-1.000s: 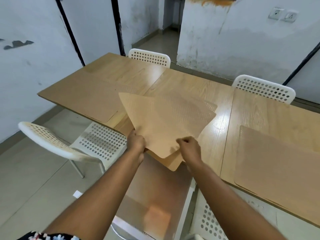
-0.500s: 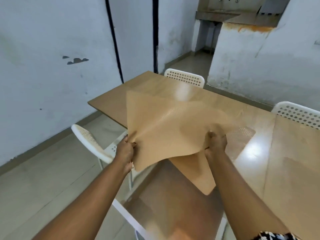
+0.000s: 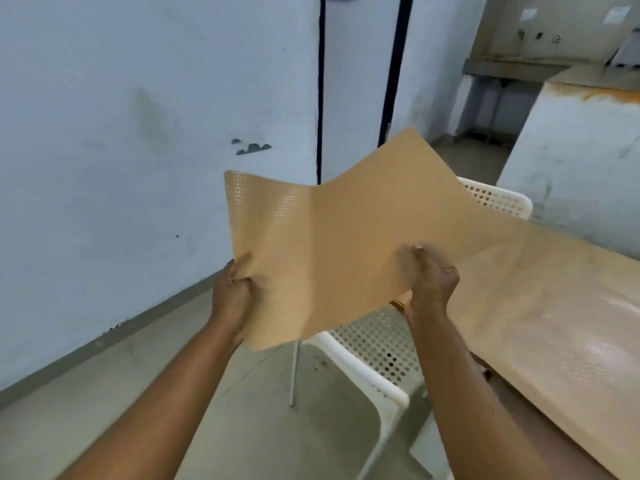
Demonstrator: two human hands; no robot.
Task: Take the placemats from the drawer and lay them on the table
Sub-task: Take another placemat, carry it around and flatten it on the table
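Observation:
I hold a tan, finely perforated placemat [image 3: 339, 233] up in the air with both hands, bent into a shallow fold down its middle. My left hand [image 3: 231, 296] pinches its lower left edge. My right hand [image 3: 432, 280] grips its lower right edge, thumb on top. The mat hangs over a white chair and the left end of the wooden table [image 3: 554, 323]. I cannot tell whether a second mat lies behind the one I see. The drawer is out of view.
A white perforated chair [image 3: 377, 355] stands right below the mat at the table's near side. Another white chair back [image 3: 495, 199] shows behind the mat. A whitish wall [image 3: 121, 150] runs along the left, with bare tiled floor [image 3: 173, 348] between it and the table.
My view has swung left, past the table's end. The mat has risen and spread out between my hands, which are now farther apart; the lower mat seen before is out of sight.

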